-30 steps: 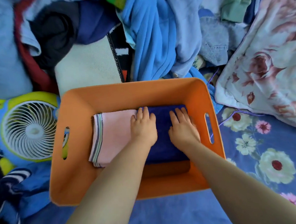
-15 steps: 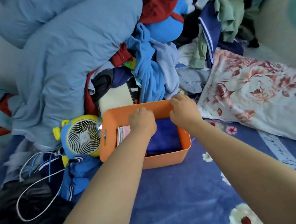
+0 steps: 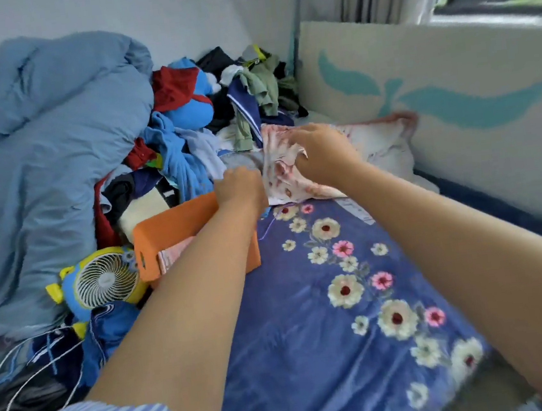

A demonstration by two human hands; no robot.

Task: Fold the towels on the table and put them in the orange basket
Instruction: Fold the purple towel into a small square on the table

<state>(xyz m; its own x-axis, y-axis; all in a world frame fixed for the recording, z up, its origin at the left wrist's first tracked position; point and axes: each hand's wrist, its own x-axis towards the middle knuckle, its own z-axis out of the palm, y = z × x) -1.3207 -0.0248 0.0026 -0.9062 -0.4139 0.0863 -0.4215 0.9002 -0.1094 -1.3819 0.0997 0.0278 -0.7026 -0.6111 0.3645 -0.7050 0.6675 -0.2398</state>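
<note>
The orange basket (image 3: 168, 231) sits on the bed at mid-left, partly covered by my left forearm. A folded pink towel (image 3: 174, 255) shows inside it; the dark blue towel is hidden behind my arm. My left hand (image 3: 240, 188) is curled over the basket's far right corner and seems to grip the rim. My right hand (image 3: 322, 153) is further back and to the right, gripping the bunched edge of the floral pillow (image 3: 382, 146).
A blue floral sheet (image 3: 325, 316) covers the bed in front. A small yellow and blue fan (image 3: 105, 281) stands left of the basket. A blue duvet (image 3: 24, 164) and piled clothes (image 3: 213, 111) lie behind. A wall panel (image 3: 450, 79) runs along the right.
Both hands left the towels and rose to the basket's far rim. My right hand then moved off the rim to the floral pillow and gripped it. The view swung up and right.
</note>
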